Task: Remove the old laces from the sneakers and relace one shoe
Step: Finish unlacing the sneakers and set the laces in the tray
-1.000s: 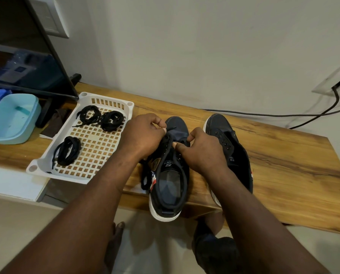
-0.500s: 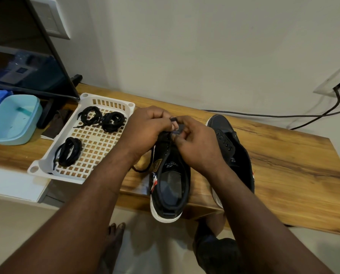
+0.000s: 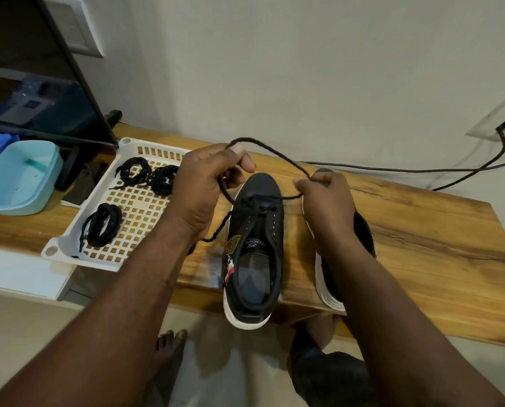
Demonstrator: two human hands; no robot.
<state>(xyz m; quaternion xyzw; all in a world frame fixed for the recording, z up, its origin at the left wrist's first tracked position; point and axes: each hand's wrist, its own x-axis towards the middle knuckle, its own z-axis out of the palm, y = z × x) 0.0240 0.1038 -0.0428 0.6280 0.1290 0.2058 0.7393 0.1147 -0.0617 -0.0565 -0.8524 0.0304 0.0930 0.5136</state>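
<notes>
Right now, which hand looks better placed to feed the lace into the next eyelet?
Probably the right hand: it pinches the black lace low beside the sneaker toe, close to its empty eyelets. The left hand holds a loop of it raised, farther away.

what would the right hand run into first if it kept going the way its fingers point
Likely the left hand: the right hand points its pinched fingertips left above the shoe toe, only slack lace between. Depth is unclear, so it could miss.

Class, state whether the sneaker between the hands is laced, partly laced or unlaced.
Partly laced: the lace crosses only the sneaker's toe-end eyelets; the rest are bare.
</notes>
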